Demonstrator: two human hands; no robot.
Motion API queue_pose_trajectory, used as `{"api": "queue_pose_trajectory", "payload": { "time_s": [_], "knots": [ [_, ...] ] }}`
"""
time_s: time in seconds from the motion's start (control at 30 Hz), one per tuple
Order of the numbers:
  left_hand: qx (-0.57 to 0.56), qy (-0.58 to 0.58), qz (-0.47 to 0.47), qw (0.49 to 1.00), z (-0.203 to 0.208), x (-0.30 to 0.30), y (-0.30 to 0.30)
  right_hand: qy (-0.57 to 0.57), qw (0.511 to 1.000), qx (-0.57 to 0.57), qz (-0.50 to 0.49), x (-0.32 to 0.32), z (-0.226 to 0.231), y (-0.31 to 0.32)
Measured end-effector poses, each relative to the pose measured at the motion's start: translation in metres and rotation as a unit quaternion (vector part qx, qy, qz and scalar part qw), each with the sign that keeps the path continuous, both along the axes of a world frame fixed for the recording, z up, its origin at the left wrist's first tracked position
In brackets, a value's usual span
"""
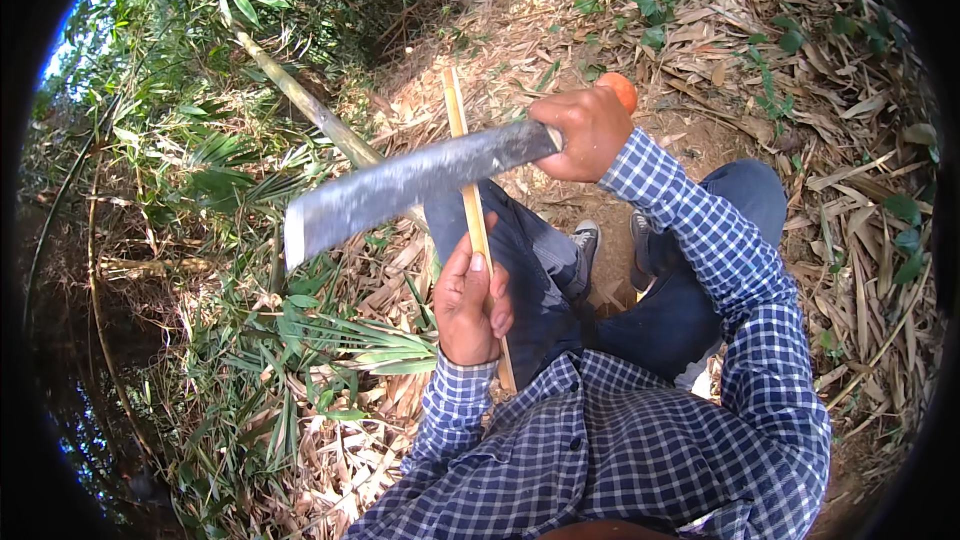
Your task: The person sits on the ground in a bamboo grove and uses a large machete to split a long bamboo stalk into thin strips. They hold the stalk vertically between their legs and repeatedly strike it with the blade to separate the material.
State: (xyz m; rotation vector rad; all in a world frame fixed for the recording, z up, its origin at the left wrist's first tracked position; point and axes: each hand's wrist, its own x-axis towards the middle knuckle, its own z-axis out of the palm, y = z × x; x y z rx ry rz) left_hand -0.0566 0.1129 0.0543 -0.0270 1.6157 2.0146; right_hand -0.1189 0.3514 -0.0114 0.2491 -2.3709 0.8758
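My right hand point(583, 135) is closed round the handle of a machete point(420, 185), whose orange butt end shows past my fist. Its broad grey blade reaches out to the left and crosses over a thin bamboo strip point(475, 215). Whether blade and strip touch, I cannot tell. Below the crossing, my left hand point(470, 300) pinches the pale yellow strip between thumb and fingers. The strip stands lengthwise in view, its far end above the blade and its near end beside my shirt.
A long bamboo pole point(305, 105) slants down from the upper left toward my knee. Green leaves point(385, 345) lie left of my left hand. Dry fallen leaves point(720, 35) cover the ground. My bent legs and shoes point(585, 245) are below the blade. Dark shade lies at the far left.
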Motion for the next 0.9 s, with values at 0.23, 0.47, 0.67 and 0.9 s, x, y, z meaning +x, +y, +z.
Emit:
{"api": "queue_pose_trajectory", "payload": {
  "time_s": [0.23, 0.47, 0.67, 0.9],
  "knots": [
    [-0.010, 0.004, -0.023, 1.000, -0.003, 0.007, -0.009, -0.061, 0.996, -0.028, -0.067, -0.008, -0.001, 0.019],
    [-0.021, 0.025, -0.017, 0.999, 0.001, 0.002, -0.008, 0.043, 0.998, 0.029, -0.019, -0.013, -0.006, 0.021],
    [-0.019, 0.066, 0.002, 0.998, -0.002, -0.008, -0.009, -0.110, 0.977, -0.095, -0.157, -0.014, -0.002, 0.045],
    [0.018, 0.062, -0.014, 0.998, -0.010, -0.029, -0.003, 0.010, 1.000, 0.006, 0.019, 0.011, 0.011, -0.016]
  ]
}}
